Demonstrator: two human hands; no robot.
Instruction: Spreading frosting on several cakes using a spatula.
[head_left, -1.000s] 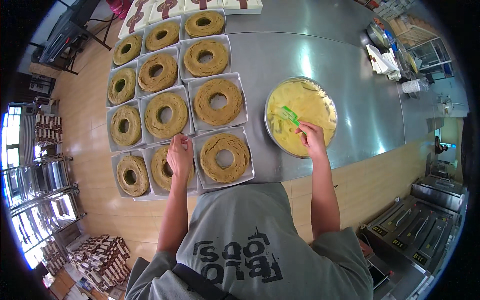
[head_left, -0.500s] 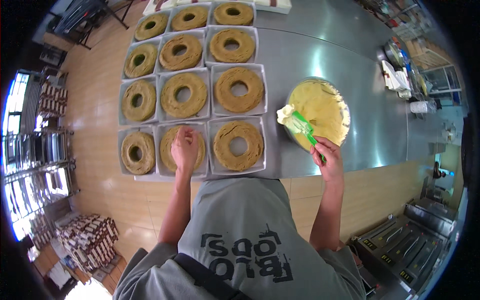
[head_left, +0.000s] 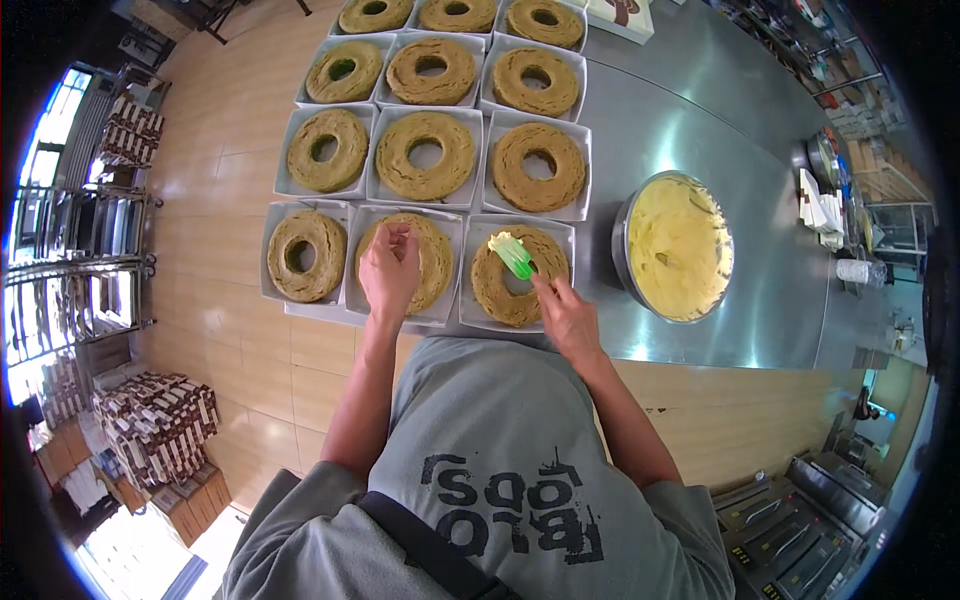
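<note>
While the right hand [head_left: 570, 318] grips the green spatula [head_left: 517, 256] over the near-edge ring cake [head_left: 520, 277], left hand [head_left: 388, 275] fingers loosely curled and empty, cream may drip onto the steel table [head_left: 690, 150]

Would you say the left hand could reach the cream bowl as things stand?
Probably not easily: the left hand rests on a middle cake, and the right hand with its spatula lies between it and the bowl.

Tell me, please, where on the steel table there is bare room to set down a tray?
Bare steel table lies beyond the cream bowl, between it and the top cake boxes. A narrower strip runs along the near edge below the bowl. The left is crowded with boxed ring cakes edge to edge.
</note>
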